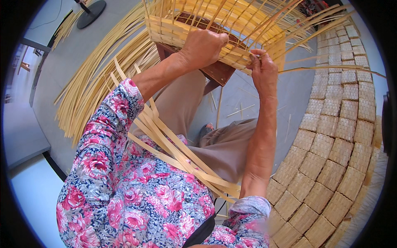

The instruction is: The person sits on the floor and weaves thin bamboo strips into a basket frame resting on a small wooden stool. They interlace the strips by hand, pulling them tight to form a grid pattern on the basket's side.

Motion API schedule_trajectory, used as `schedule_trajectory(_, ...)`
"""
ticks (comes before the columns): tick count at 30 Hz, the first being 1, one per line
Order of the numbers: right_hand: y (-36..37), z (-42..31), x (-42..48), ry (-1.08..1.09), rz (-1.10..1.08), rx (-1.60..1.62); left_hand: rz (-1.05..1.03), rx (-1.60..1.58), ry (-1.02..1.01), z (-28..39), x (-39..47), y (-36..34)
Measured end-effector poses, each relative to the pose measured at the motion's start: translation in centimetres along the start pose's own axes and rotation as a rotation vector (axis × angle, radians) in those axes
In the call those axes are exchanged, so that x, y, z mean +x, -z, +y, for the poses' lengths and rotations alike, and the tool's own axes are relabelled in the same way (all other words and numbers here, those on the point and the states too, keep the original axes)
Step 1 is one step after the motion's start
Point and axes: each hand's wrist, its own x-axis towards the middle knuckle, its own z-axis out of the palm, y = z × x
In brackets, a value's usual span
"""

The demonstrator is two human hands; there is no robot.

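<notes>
A partly woven basket [170, 32] of pale bamboo-like strips rests on a reddish-brown wooden stool [220, 75]. Its upright strips stick out above the woven wall, and some long ones fan away to the right. My left hand [203, 49] is curled at the top of the near wall, its fingers closed on a strip; the grip itself is partly hidden. At the basket's near right corner, my right hand [265, 66] pinches a strip between thumb and fingers. Several loose flat strips [167, 139] lie across my lap.
Long bundles of split strips [93, 83] spread over the grey floor [124, 15] on the left. Rows of stacked woven pieces [332, 145] line the right side. A black round stand base [91, 15] stands at upper left. Short offcuts [241, 110] lie beyond my knees.
</notes>
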Motion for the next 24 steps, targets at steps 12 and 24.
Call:
schedule_trajectory(12, 0.1, -0.2, 0.5, -0.006, -0.002, -0.086, 0.052, -0.173, 0.118, 0.5, -0.7, 0.0)
schedule_trajectory(24, 1.1, -1.0, 0.1, -0.037, -0.006, 0.073, -0.026, -0.036, 0.163, 2.2, 0.8, -1.1)
